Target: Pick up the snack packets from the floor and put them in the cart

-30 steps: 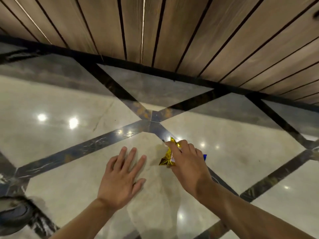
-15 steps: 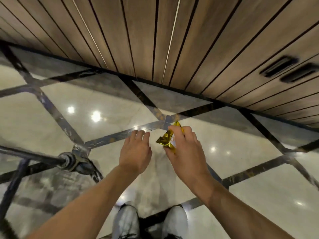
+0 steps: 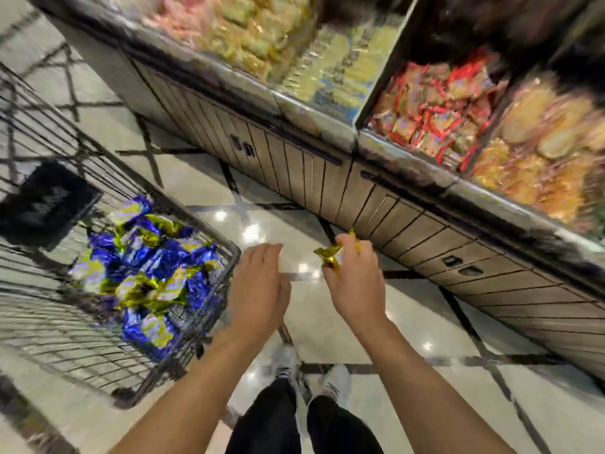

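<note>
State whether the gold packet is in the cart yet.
Not yet: the right hand grips the gold packet above the floor, beside the cart.

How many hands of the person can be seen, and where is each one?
2. The left hand is empty, beside the cart rim. The right hand holds a gold snack packet above the floor, near the display counter.

No legible text; black cart sign [image 3: 42, 204] and packets blurred.

The person has risen from the floor, and the wire cart [image 3: 226, 253] of blue packets [image 3: 147, 267] has come into view. The right hand [image 3: 355, 283] has carried the gold snack packet [image 3: 330, 253] up beside it.
</note>
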The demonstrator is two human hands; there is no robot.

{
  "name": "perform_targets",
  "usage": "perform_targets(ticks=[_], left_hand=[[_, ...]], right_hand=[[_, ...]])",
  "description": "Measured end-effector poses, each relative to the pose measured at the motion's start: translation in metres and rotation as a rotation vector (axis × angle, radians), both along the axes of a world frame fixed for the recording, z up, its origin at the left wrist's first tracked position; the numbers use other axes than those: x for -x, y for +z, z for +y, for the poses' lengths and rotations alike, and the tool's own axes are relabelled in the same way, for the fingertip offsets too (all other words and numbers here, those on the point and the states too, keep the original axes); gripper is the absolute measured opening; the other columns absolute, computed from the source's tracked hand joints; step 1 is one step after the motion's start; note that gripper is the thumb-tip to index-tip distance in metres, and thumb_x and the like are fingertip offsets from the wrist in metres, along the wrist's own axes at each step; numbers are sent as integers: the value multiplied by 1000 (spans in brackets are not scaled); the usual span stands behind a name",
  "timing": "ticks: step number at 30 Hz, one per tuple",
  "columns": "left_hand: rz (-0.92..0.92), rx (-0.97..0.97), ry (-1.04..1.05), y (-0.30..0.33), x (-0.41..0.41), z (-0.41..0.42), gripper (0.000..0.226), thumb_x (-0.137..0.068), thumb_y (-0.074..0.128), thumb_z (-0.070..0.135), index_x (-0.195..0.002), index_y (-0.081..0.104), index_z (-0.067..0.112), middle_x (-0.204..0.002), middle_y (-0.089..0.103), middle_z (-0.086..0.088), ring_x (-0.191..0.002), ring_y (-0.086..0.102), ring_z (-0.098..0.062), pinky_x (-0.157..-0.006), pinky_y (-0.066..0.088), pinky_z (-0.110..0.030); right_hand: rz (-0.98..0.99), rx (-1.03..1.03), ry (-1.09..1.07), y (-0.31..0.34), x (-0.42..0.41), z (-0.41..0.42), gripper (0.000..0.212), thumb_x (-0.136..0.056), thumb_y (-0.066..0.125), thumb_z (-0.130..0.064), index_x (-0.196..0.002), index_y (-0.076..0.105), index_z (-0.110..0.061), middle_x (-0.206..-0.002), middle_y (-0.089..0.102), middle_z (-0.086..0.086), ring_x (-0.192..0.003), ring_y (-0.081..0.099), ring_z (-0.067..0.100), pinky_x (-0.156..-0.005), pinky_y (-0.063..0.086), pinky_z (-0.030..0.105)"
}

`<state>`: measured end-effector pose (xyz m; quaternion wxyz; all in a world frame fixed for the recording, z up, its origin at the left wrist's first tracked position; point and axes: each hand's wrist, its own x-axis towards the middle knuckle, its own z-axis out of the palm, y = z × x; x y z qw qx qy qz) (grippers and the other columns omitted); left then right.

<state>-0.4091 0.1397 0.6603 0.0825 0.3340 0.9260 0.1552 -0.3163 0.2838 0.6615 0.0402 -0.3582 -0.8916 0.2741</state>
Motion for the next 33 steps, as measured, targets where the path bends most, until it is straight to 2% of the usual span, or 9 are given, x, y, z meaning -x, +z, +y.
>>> perform_targets(ticks=[3,8,12,17,21,24,29,33], left_hand=[[32,32,92,32,8,-52,46,-79,60,19,-123,51,13,-115,54,-7,-106,49,-30,-90,38,-39],[3,114,309,49,-1,-150,45,-80,56,21,-124,51,12,-114,51,-9,-104,49,-33,-87,47,-46],[-75,122,415,50,-6,-211,49,-77,58,24,-124,52,14,-120,54,-11,-109,51,-34,-90,48,-47],[-153,90,517,45,10,-264,53,-76,63,19,-128,53,17,-123,55,-4,-111,51,-29,-92,48,-43],[-210,72,590,41,20,-289,55,-80,63,22,-133,49,19,-124,52,-1,-114,49,-24,-93,46,-37],[-250,43,657,38,34,-298,60,-84,61,21,-140,42,22,-133,48,1,-123,44,-20,-101,40,-32],[-320,43,794,21,57,-302,68,-86,58,30,-147,28,23,-142,37,3,-130,36,-18,-107,34,-30],[-347,54,875,-2,69,-309,62,-73,66,22,-132,48,22,-127,52,1,-114,51,-22,-92,47,-33]], right_hand=[[13,-2,102,37,20,-25,47,-85,69,-30,-124,42,-29,-114,47,6,-100,51,28,-76,48,42],[15,16,257,69,53,-86,46,-85,68,-30,-122,41,-32,-115,45,3,-103,50,28,-77,48,42],[2,18,384,83,84,-141,48,-84,68,-29,-125,43,-28,-118,47,7,-110,49,32,-82,48,45],[-34,13,494,82,120,-208,47,-81,68,-31,-122,43,-29,-113,48,4,-105,51,29,-77,47,42],[-137,-70,643,73,152,-248,51,-80,69,-31,-124,43,-26,-115,49,6,-105,53,31,-79,48,43],[-210,-96,748,55,191,-269,55,-82,70,-35,-127,40,-25,-117,48,8,-106,53,31,-79,49,42],[-325,-70,900,-4,244,-302,82,-79,76,-34,-142,23,-27,-122,51,11,-113,53,31,-82,52,43],[-440,-96,1011,-49,263,-331,92,-79,76,-37,-147,17,-18,-129,47,12,-116,51,32,-85,50,43]])
